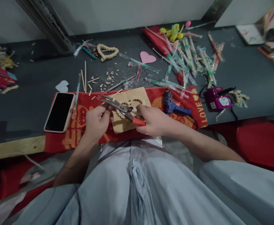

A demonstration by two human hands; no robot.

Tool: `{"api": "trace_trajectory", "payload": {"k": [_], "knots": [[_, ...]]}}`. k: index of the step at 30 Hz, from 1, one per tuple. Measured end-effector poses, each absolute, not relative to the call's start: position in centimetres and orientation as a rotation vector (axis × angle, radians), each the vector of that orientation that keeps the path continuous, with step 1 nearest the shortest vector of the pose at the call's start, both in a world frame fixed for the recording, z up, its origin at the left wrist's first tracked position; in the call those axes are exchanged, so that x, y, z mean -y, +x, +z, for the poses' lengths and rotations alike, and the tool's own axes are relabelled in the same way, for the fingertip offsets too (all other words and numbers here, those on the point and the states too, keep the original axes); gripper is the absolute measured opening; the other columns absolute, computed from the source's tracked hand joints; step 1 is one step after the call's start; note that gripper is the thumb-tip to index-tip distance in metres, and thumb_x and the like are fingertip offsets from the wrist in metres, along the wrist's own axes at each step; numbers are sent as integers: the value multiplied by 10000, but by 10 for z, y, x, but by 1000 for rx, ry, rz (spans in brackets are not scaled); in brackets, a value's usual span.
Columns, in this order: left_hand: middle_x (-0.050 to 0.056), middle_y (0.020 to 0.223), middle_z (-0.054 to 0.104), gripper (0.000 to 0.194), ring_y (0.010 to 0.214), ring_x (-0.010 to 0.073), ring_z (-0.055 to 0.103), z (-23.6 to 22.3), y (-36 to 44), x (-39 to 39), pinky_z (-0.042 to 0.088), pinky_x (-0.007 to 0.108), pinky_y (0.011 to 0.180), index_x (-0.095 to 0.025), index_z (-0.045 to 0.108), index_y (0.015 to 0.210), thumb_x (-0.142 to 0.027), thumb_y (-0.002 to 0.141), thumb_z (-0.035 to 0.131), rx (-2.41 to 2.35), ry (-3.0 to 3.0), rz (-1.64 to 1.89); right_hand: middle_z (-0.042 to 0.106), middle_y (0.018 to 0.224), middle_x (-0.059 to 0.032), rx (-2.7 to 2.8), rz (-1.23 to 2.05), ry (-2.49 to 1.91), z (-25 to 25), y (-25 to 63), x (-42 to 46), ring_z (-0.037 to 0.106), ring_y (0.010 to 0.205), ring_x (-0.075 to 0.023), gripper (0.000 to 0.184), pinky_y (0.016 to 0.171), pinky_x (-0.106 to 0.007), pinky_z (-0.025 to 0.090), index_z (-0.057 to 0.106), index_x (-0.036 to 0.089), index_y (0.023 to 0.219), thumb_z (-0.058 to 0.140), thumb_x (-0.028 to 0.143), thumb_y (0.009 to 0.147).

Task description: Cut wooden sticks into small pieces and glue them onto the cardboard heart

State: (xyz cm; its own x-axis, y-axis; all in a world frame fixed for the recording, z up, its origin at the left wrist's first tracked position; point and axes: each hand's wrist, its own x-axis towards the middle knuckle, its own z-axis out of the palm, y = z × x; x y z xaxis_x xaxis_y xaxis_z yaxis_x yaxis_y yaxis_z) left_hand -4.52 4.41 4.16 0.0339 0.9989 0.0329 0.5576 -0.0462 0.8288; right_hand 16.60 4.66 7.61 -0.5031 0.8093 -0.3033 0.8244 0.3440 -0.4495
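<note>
In my right hand [152, 120] is a pair of shears [123, 108] with red handles, its metal blades pointing left. My left hand [98, 120] is closed in a pinch beside the blades, on a thin wooden stick [116, 93] that slants up past them; its lower end is hidden by fingers and metal. Under both hands lies a tan card [140, 93] with a heart outline of short stick pieces [138, 100] on it, partly covered by the shears. The card rests on a red towel [97, 97] with orange lettering.
A phone [59, 112] lies on the towel's left, a blue glue gun [174, 106] on its right. Behind are loose sticks [85, 76], cut bits [109, 78], a stick-built heart [107, 52], a pink paper heart [148, 57] and wrapped chopsticks [190, 56]. A purple box [217, 99] stands right.
</note>
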Motion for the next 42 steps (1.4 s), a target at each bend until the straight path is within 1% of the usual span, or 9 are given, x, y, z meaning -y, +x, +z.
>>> {"api": "trace_trajectory", "payload": {"k": [10,15,18,21,25,31,35,39,42], "knots": [[-15,463,500,291,424,87,456,36,-48,-48,323,204,406,-184,545,613,-382,822,508,-1508,1577,899,648,890,-137,-2520,-954,1449,79,171,-52,595,726,-245,332,574,-281,354,513,133,937,522,371,705],[-21,442,463,265,377,69,392,43,-46,-49,271,201,370,-178,578,646,-396,795,561,-1386,1398,964,598,1082,-187,-2676,-1049,1396,69,177,-58,592,934,-290,495,758,-354,446,468,78,1118,527,325,694],[-18,449,464,257,345,54,345,46,-45,-48,233,202,344,-176,562,599,-382,740,620,-1269,1227,970,548,1175,-209,-2768,-1090,1305,64,183,-62,539,1073,-313,569,884,-414,436,436,59,1181,544,320,686],[-20,497,491,243,312,26,292,50,-42,-48,186,190,308,-167,542,555,-334,620,706,-1130,1000,951,531,1199,-204,-2818,-1079,1240,63,187,-66,520,1106,-314,596,918,-426,425,422,61,1207,554,320,686],[-41,483,464,268,296,8,275,56,-41,-48,167,161,286,-152,533,539,-300,557,755,-1043,869,902,568,1133,-192,-2806,-1034,1246,68,186,-67,553,1031,-308,543,859,-405,441,456,75,1158,548,324,684],[-65,413,384,285,315,13,263,57,-42,-49,187,149,303,-155,527,567,-344,605,736,-1065,876,893,630,936,-149,-2668,-889,1382,75,178,-59,595,780,-270,443,637,-317,395,489,99,1046,516,368,694],[-51,407,389,265,329,34,267,53,-43,-50,166,166,324,-163,538,608,-378,684,674,-1143,953,866,653,898,-141,-2590,-848,1461,79,172,-52,603,736,-253,357,576,-285,336,498,128,973,509,369,710],[-27,465,455,269,364,67,332,41,-41,-49,231,207,374,-176,538,662,-399,808,502,-1386,1311,878,665,909,-146,-2537,-819,1532,78,169,-50,614,745,-258,337,571,-283,324,506,135,957,497,376,722],[-9,522,482,213,491,102,443,32,-39,-48,299,233,485,-184,503,619,-309,791,493,-1711,1820,921,659,954,-157,-2533,-834,1564,74,168,-53,614,779,-268,378,596,-289,348,502,128,988,508,392,718]]}}
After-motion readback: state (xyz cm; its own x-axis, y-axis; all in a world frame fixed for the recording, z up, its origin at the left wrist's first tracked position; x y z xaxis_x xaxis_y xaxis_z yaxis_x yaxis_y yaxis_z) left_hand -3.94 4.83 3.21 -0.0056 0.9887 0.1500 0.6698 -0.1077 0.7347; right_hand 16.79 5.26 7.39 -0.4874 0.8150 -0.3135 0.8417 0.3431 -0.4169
